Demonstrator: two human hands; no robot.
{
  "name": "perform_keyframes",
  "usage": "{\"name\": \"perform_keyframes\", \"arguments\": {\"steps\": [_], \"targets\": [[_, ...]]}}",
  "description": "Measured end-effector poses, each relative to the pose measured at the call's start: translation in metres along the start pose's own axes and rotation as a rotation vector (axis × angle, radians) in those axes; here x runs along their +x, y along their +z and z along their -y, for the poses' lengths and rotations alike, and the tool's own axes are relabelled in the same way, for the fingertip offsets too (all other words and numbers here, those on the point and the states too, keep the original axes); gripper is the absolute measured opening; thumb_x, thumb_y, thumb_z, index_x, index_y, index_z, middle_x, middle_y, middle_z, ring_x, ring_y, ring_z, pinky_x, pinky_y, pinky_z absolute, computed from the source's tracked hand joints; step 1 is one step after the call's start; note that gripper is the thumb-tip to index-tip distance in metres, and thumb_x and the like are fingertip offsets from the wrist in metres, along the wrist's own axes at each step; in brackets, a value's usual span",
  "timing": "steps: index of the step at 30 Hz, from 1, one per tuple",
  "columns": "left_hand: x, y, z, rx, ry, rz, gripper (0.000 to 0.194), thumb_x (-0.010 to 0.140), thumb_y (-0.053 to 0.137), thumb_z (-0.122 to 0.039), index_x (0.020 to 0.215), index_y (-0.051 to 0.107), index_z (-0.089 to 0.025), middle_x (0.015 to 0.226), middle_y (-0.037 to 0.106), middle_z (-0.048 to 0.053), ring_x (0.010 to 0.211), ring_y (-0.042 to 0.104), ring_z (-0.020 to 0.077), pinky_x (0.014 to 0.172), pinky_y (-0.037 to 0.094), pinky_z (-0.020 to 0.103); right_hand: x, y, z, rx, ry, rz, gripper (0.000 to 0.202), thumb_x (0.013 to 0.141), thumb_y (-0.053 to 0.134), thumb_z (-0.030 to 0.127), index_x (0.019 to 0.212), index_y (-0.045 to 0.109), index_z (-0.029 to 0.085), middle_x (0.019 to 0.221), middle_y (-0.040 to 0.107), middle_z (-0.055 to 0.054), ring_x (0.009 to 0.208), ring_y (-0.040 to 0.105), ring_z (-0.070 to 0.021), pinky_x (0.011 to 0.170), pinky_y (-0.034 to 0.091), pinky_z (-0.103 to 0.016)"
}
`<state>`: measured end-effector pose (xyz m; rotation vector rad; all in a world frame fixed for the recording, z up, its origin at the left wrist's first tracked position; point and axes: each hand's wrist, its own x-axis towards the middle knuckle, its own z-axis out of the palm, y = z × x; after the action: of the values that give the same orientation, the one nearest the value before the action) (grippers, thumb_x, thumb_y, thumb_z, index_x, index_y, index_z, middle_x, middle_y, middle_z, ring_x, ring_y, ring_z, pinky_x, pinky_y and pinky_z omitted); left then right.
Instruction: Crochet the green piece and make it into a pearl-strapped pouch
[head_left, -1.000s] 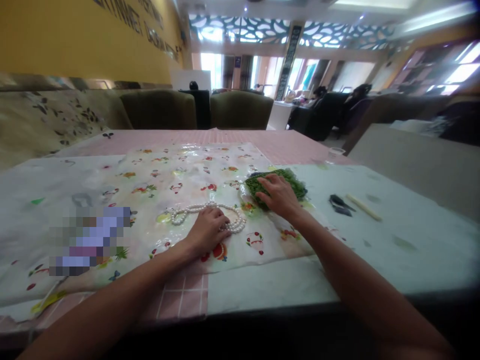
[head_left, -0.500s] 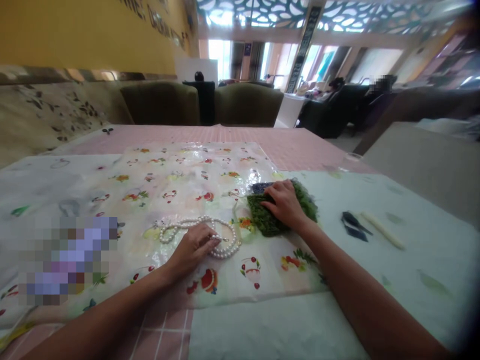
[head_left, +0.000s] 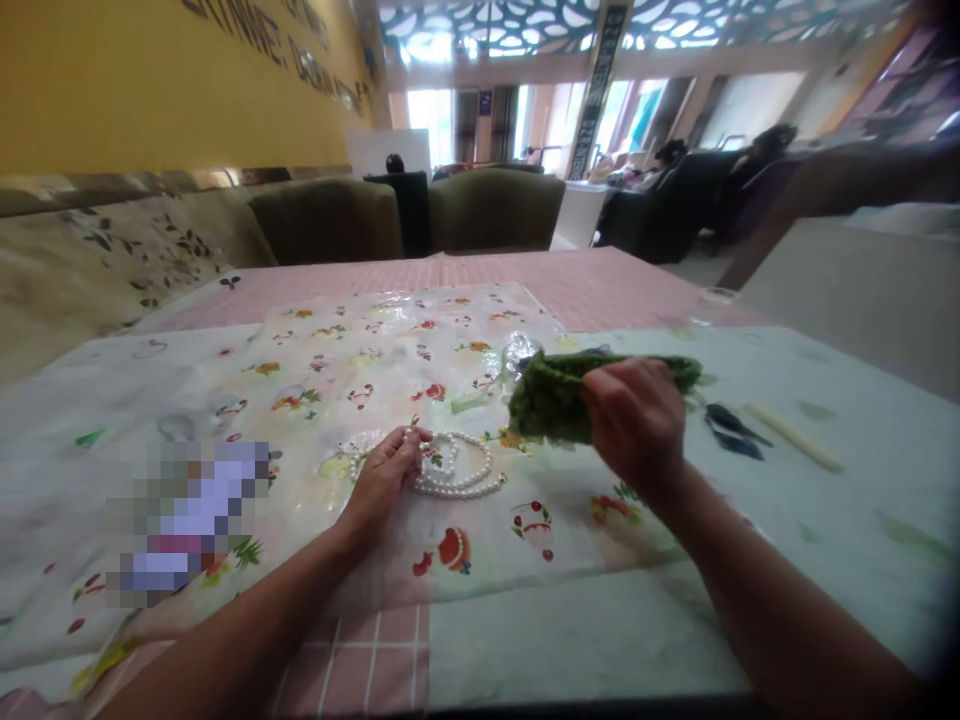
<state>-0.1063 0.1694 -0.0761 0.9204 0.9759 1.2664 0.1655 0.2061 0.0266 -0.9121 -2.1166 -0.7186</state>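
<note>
My left hand (head_left: 382, 475) pinches one end of a white pearl bead chain (head_left: 465, 490) just above the cloth, and a small gold-coloured clasp shows at the fingertips. The rest of the chain lies in loops to the right of those fingers. My right hand (head_left: 637, 425) is closed on the upper edge of a green knitted piece (head_left: 551, 400), tilted up off the table. Its folded rim faces upward, and whether it is a pouch I cannot tell. Something dark grey shows just behind the rim, mostly hidden.
A fruit-print plastic cover (head_left: 375, 330) lies over the pink tablecloth (head_left: 600, 285). To the right are dark thread snips (head_left: 731, 430) and a cream-coloured stick (head_left: 795, 437). A blurred-out purple item (head_left: 206, 510) lies at left. Chairs (head_left: 495, 215) stand beyond the table.
My right hand has gone from lying flat on the green knitted piece to gripping its edge and lifting it. My left hand has raised the chain's clasp end slightly.
</note>
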Motion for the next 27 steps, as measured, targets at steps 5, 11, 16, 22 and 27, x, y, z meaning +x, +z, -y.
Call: {"name": "perform_keyframes", "arguments": {"steps": [5, 11, 16, 22, 27], "targets": [[-0.003, -0.003, -0.004, -0.022, 0.042, 0.010, 0.029, 0.089, 0.061, -0.047, 0.092, 0.062, -0.018, 0.061, 0.037, -0.005, 0.058, 0.034, 0.0103, 0.057, 0.029, 0.024, -0.012, -0.008, 0.075, 0.004, -0.191, 0.256, 0.019, 0.097, 0.044, 0.013, 0.094, 0.063, 0.017, 0.070, 0.056, -0.003, 0.066, 0.045, -0.0174, 0.064, 0.034, -0.032], [-0.004, -0.001, -0.004, -0.074, 0.098, 0.014, 0.029, 0.093, 0.057, -0.045, 0.090, 0.061, -0.017, 0.060, 0.038, -0.005, 0.058, 0.034, 0.0096, 0.056, 0.030, 0.023, -0.018, -0.005, 0.080, 0.120, -0.157, 0.252, 0.022, 0.099, 0.043, 0.014, 0.092, 0.064, 0.015, 0.072, 0.059, -0.004, 0.069, 0.048, -0.0163, 0.066, 0.035, -0.030], [-0.009, 0.003, -0.005, -0.087, 0.030, 0.108, 0.024, 0.088, 0.065, -0.042, 0.093, 0.059, -0.018, 0.060, 0.037, -0.007, 0.052, 0.030, 0.0067, 0.051, 0.024, 0.022, -0.025, -0.006, 0.082, 0.150, -0.205, 0.209, 0.014, 0.096, 0.049, 0.011, 0.097, 0.063, 0.013, 0.081, 0.067, -0.005, 0.071, 0.052, -0.0153, 0.067, 0.036, -0.030], [-0.020, 0.008, -0.001, -0.028, -0.017, 0.257, 0.043, 0.084, 0.070, -0.041, 0.121, 0.061, -0.021, 0.063, 0.040, -0.007, 0.055, 0.032, 0.0065, 0.053, 0.026, 0.020, -0.028, -0.008, 0.089, 0.207, -0.201, 0.183, 0.011, 0.093, 0.053, 0.006, 0.098, 0.061, 0.012, 0.091, 0.073, -0.007, 0.080, 0.060, -0.0168, 0.070, 0.040, -0.031], [-0.018, 0.010, 0.001, -0.025, -0.025, 0.222, 0.031, 0.081, 0.073, -0.042, 0.099, 0.064, -0.019, 0.062, 0.039, -0.007, 0.054, 0.030, 0.0061, 0.051, 0.024, 0.019, -0.029, -0.005, 0.089, 0.342, -0.198, 0.170, 0.011, 0.093, 0.053, 0.007, 0.099, 0.059, 0.014, 0.108, 0.073, -0.009, 0.087, 0.064, -0.0177, 0.079, 0.043, -0.033]]}}
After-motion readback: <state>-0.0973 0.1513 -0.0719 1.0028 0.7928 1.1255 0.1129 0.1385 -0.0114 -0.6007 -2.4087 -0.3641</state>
